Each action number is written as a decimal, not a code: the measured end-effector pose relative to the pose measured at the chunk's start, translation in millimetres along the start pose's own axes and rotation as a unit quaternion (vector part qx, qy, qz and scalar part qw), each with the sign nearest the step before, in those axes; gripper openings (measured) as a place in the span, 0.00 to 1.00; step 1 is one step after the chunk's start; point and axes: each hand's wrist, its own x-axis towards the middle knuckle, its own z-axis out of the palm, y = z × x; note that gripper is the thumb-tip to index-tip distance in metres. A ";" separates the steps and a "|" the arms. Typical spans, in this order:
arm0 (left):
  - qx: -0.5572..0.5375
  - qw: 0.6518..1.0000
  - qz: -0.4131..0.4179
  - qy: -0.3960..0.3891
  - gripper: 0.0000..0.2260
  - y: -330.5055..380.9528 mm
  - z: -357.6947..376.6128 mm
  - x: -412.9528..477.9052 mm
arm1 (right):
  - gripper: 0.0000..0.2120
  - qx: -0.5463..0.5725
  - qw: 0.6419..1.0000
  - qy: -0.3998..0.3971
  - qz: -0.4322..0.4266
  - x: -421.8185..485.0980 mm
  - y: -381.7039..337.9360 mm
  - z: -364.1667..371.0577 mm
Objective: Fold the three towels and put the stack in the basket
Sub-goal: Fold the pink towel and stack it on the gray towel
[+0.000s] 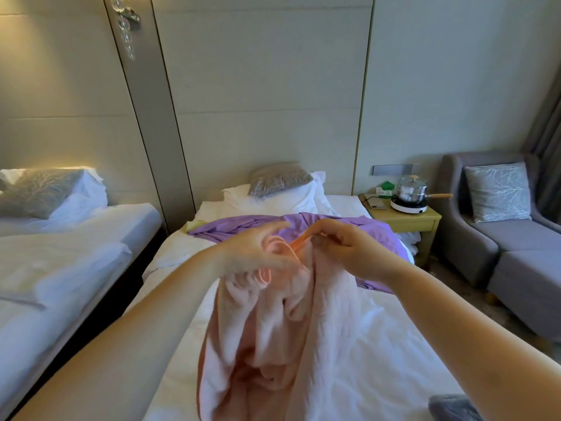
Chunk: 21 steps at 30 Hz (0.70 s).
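A pale pink towel (282, 335) hangs bunched from both my hands above the white bed (379, 344). My left hand (252, 250) grips a gathered fold of it, index finger stretched forward. My right hand (349, 247) pinches the towel's orange-edged hem. Behind the hands a purple towel (243, 227) lies spread and crumpled across the bed. A yellow-green cloth (195, 224) peeks out at the purple towel's left end. No basket is in view.
A second bed (60, 253) stands at the left across a dark gap. Right of my bed a nightstand (403, 218) carries a pot on a hotplate (409, 196). A grey armchair (501, 235) fills the right side. A grey cloth (452, 408) shows at the bottom right.
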 end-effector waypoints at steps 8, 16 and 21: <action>0.174 0.983 0.016 0.062 0.17 -8.4 36.5 14.6 | 0.07 -0.082 0.996 -0.001 0.036 -3.2 18.7 8.4; 0.232 0.966 0.100 0.047 0.06 2.3 17.5 19.0 | 0.06 -0.217 0.974 0.071 0.010 7.0 12.4 -1.1; 0.186 0.975 0.089 0.087 0.05 -7.6 0.6 19.4 | 0.06 -0.317 0.944 0.091 -0.009 9.3 18.4 -9.0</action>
